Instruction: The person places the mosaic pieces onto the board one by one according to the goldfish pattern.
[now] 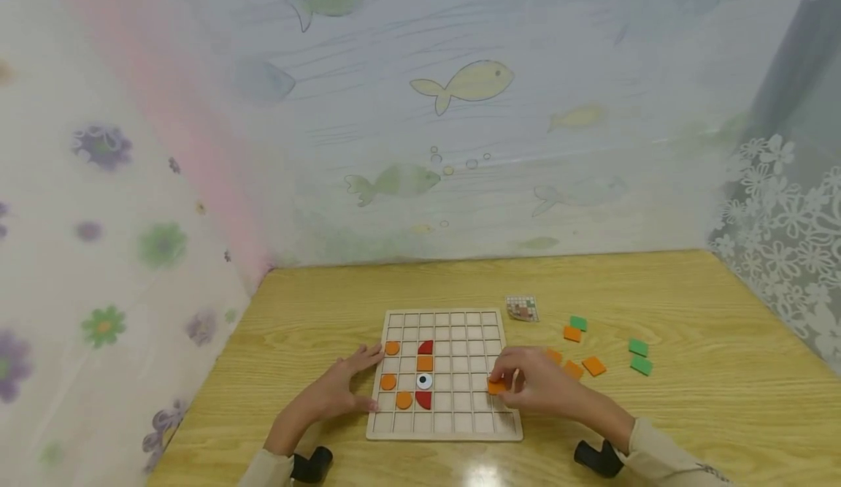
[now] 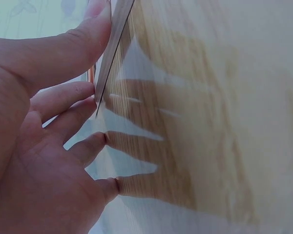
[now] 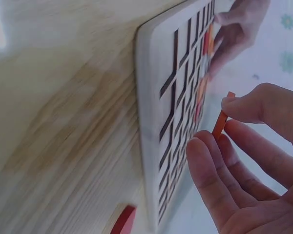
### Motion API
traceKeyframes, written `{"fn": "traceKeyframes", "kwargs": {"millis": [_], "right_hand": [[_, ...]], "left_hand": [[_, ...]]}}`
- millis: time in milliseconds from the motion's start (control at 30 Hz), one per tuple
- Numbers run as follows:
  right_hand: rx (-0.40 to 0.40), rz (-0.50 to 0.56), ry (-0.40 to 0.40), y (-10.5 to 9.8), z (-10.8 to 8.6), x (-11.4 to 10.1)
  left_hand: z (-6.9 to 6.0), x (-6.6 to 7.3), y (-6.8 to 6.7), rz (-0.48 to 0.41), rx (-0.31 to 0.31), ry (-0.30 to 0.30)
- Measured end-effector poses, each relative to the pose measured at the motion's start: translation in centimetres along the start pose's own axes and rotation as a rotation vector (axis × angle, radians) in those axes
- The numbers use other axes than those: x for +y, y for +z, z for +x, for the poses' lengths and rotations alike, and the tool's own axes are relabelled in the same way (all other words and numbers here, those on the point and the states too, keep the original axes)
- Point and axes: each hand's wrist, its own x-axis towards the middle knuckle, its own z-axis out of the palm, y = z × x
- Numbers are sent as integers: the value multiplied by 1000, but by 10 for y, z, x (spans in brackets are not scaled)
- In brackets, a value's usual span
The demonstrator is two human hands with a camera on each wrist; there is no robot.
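Observation:
A pale wooden grid board (image 1: 444, 436) lies on the table. On its left half sit round orange tiles (image 1: 388, 382), red curved tiles (image 1: 425, 347), an orange square tile (image 1: 425, 363) and a white eye tile (image 1: 424, 381). My left hand (image 1: 336, 390) rests at the board's left edge, fingers spread, thumb touching the rim near the lower corner. Above the right-hand columns, my right hand (image 1: 540, 383) pinches an orange square tile (image 1: 496, 386) between thumb and fingers. The right wrist view shows this tile (image 3: 221, 123) edge-on, apart from the board.
Right of the board lie several loose orange tiles (image 1: 594, 366) and green tiles (image 1: 638, 347), some partly behind the right hand. A small printed pattern card (image 1: 522, 308) is beyond the board's far right corner. Patterned fabric (image 1: 460, 217) hangs behind the table.

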Motion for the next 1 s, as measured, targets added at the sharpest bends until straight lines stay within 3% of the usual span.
{"fn": "traceKeyframes", "kwargs": {"millis": [500, 800, 1000], "right_hand": [[-109, 71, 25, 30, 31, -13], [-132, 35, -20, 46, 43, -16], [-134, -17, -7, 54, 50, -18]], "left_hand": [[0, -1, 0, 4, -2, 0], [-1, 0, 0, -12, -6, -8], [-1, 0, 0, -9, -3, -9]]}}
